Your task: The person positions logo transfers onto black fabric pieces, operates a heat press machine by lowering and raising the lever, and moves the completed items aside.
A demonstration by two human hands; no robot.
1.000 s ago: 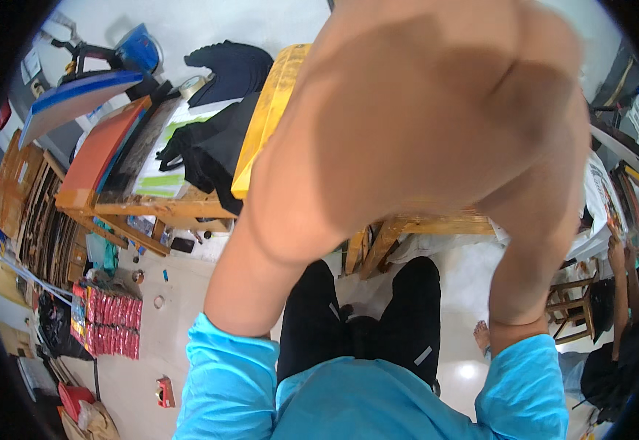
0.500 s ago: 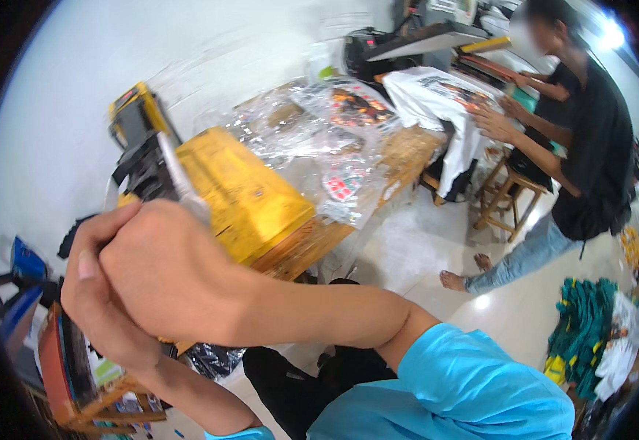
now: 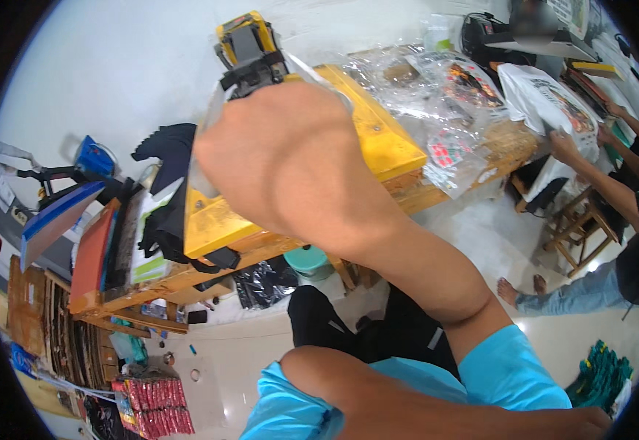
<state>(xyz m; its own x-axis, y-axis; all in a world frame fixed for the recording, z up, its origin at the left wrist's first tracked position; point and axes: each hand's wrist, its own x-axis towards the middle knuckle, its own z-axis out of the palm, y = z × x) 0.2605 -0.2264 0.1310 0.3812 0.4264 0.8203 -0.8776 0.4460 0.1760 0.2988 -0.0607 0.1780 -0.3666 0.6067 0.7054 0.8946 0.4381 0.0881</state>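
My right hand [image 3: 272,158] is raised close to the camera, its back toward me and its fingers hidden from view. It appears in front of a yellow flat-topped machine [image 3: 389,139] with a black-and-yellow upper part [image 3: 246,48]; whether it touches the machine I cannot tell. My left forearm crosses low over my body toward the right. At the lower right edge my left hand [image 3: 591,423] shows only in part, its fingers unclear. Dark cloth [image 3: 169,158] lies to the left of the machine.
Clear plastic sheets with colourful prints [image 3: 448,150] lie on the wooden table [image 3: 506,147]. At the right a person [image 3: 627,213] handles a white T-shirt [image 3: 543,99] beside a wooden stool [image 3: 583,231]. A blue-edged panel [image 3: 59,220] tilts at the left. Pink packets [image 3: 154,403] sit on the floor.
My hands, together before, are now apart. The left has swung down to the lower right; the right stays raised. The view has turned left, so the table scene sits farther right.
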